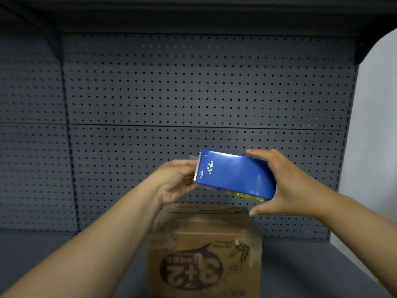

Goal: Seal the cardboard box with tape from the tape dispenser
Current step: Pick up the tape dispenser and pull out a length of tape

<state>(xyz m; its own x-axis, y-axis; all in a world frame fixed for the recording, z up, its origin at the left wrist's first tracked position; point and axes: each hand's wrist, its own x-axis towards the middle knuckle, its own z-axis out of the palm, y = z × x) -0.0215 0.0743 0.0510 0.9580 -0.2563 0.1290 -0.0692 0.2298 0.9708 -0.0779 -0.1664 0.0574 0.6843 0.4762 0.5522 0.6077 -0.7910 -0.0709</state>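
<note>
A blue tape dispenser (234, 175) is held in the air above a brown cardboard box (204, 250). My right hand (285, 183) grips its rounded rear end, where a yellowish tape roll (247, 195) peeks out below. My left hand (174, 179) pinches at the toothed cutter end, where a bit of clear tape (193, 158) seems to stick out. The box stands on the grey shelf, its top flaps closed, with upside-down printing on its front and torn tape scraps at its upper corners.
A grey perforated back panel (193, 93) rises right behind the box. The grey shelf surface (311, 265) extends left and right of the box. A white wall (376, 125) shows at the right beyond the shelf's end.
</note>
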